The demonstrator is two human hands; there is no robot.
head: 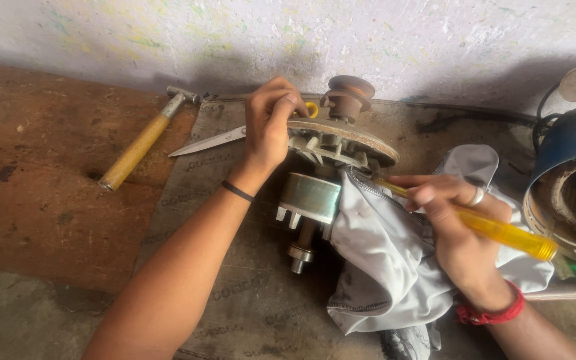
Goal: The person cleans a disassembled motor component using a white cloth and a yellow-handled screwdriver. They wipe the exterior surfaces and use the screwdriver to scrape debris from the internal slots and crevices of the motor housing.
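A motor rotor assembly (315, 193) lies on a dark mat, with a round end plate (361, 141), a rusty pulley (347, 95) and a shaft (299, 252) pointing toward me. My left hand (269, 123) grips the rim of the end plate. My right hand (458, 223) holds a yellow-handled screwdriver (501, 230), its tip aimed under the plate's edge. A grey-white cloth (388, 267) lies under my right hand and against the rotor.
A hammer (143, 140) with a yellow handle lies at the left on a brown board. Scissors (211, 141) lie behind my left hand. A blue motor housing (571, 177) stands at the right edge. A pale wall runs along the back.
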